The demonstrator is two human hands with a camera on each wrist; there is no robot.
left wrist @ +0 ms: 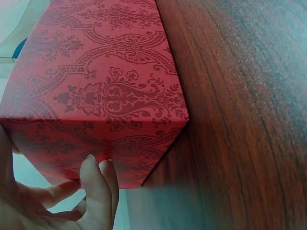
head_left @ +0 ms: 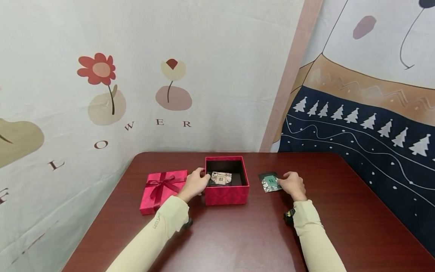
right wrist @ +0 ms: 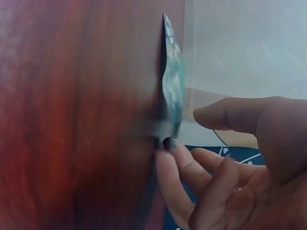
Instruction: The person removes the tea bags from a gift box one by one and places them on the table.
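Note:
An open red gift box (head_left: 226, 195) with a damask pattern stands on the table. Inside it lies a dark packet with a floral label (head_left: 221, 178). My left hand (head_left: 196, 184) holds the box's left wall, thumb over the rim and the other fingers along the outside; the left wrist view shows fingertips (left wrist: 90, 165) against the red side (left wrist: 120, 81). To the right of the box, a flat sachet (head_left: 270, 182) with a green label lies on the table. My right hand (head_left: 293, 185) is at its right edge; in the right wrist view fingertips touch the sachet's (right wrist: 173, 81) near end, while the thumb stays apart.
Left of the box, the red lid (head_left: 163, 190) with a dark red ribbon bow lies on the brown table (head_left: 238, 238). A printed cloth backdrop (head_left: 221, 75) hangs directly behind the table's back edge.

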